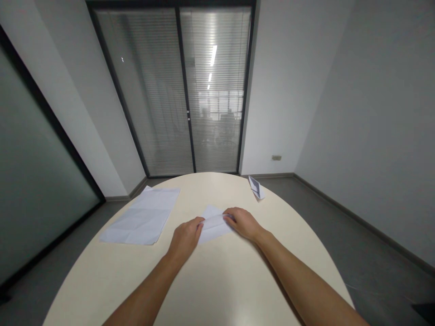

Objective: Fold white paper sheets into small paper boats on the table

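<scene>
Left hand point(185, 237) and right hand point(243, 222) held creased paper point(212, 226), fingers clamped on opposite sides, at a round table point(210, 276).

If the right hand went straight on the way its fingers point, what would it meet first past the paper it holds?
Probably the left hand, at the other end of the held paper. The right hand points roughly toward it, though one view leaves depth unsure.

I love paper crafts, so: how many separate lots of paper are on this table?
3: flat paper at left, a creased sheet held by the left hand and right hand, and a folded piece at far right. The flat paper may hide more sheets.
</scene>
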`<state>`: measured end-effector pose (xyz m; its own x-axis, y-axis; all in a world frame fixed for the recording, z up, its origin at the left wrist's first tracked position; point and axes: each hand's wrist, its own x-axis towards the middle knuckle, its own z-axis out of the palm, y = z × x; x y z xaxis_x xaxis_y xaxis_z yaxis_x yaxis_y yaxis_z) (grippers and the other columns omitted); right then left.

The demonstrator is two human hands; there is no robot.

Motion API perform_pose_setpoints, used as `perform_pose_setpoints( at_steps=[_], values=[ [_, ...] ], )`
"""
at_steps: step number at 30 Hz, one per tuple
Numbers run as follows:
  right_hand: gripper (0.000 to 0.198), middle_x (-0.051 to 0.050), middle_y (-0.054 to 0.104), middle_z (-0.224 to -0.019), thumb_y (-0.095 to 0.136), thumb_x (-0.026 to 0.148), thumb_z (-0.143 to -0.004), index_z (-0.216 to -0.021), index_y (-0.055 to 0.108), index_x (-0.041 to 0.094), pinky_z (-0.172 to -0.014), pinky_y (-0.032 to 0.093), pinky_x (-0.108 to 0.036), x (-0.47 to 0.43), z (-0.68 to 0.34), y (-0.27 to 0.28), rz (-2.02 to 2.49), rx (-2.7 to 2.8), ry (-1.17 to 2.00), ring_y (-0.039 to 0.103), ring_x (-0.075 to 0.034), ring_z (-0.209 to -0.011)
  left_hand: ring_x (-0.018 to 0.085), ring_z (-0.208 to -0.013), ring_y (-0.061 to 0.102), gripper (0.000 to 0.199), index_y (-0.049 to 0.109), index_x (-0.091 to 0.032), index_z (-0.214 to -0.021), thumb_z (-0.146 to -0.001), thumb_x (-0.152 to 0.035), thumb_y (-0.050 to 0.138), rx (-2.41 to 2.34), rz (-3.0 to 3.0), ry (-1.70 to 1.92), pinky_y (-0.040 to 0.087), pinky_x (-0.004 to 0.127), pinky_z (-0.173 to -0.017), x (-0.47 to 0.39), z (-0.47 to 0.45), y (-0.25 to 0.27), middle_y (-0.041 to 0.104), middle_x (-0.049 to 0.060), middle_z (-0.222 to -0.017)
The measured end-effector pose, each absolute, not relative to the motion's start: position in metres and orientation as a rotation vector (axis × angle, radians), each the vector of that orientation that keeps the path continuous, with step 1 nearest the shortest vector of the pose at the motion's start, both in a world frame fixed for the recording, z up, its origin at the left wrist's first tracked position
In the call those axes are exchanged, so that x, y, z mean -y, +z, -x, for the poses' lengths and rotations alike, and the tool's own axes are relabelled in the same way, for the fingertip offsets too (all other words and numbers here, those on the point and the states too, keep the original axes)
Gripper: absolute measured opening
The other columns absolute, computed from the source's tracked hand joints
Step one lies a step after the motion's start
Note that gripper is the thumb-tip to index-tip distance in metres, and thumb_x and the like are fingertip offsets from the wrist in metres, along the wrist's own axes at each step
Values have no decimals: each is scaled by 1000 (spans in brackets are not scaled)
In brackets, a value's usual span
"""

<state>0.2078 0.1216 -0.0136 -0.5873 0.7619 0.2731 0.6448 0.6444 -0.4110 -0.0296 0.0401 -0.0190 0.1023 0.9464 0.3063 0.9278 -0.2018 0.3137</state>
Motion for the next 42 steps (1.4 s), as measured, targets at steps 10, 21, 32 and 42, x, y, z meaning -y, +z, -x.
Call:
perform_pose_setpoints(
  at_steps=[10, 21, 32, 42],
  values=[
    [28, -7, 71, -113, 48, 22, -95, -114, 68, 21, -93, 46, -35, -123, -206, -20, 1118, 2416, 339, 62, -23, -106, 22, -103, 68, 35, 61, -24, -123, -91, -16, 50, -1953, -2283, 777, 51, 35, -92, -43, 33, -29, 73, 6, -115],
    [30, -9, 67, -124, 53, 11, -90, -113, 71, 21, -101, 42, -42, -122, -201, -19, 1097, 2423, 131, 57, -26, -119, 28, -125, 54, 40, 73, -28, -106, -82, -1, 54, -1819, -2572, 855, 33, 58, -114, -48, 33, -31, 64, 4, -132],
    [59, -18, 42, -154, 46, 46, -99, -147, 46, 12, -118, 29, -50, -79, -168, -11, 977, 2640, 377, 36, -33, -144, 22, -114, 63, 43, 73, -23, -113, -84, 0, 51, -1854, -2449, 708, 50, 39, -103, -54, 24, -27, 71, 6, -121],
    [71, -16, 30, -160, 37, 56, -99, -153, 36, 10, -121, 22, -49, -90, -180, -7, 1256, 2620, 403, 24, -32, -149, 20, -112, 61, 30, 71, -20, -112, -93, -13, 48, -1933, -2394, 733, 48, 33, -101, -40, 18, -19, 70, 6, -116]
  ],
)
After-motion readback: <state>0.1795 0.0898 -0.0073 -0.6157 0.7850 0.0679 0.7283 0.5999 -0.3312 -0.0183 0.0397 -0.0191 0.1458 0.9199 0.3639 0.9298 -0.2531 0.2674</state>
